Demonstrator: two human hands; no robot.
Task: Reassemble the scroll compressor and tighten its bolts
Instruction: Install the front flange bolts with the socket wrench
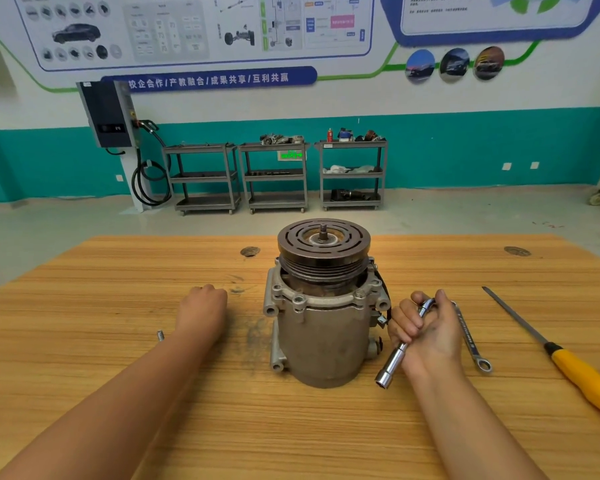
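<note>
The scroll compressor [321, 327] stands upright in the middle of the wooden table [118, 306], its dark grooved pulley [324, 244] on top with a threaded shaft sticking up. My right hand [426, 330] grips a chrome L-shaped socket wrench [394, 362] just right of the housing, socket end pointing down toward me. My left hand [201, 311] rests on the table left of the compressor, fingers curled under, back of the hand up; what it holds, if anything, is hidden. A single loose bolt [160, 336] lies on the table left of that wrist.
A chrome combination spanner [471, 341] lies right of my right hand. Further right lies a long file with a yellow handle [575, 370]. Beyond the table stand three grey tool carts [274, 174] against a teal wall.
</note>
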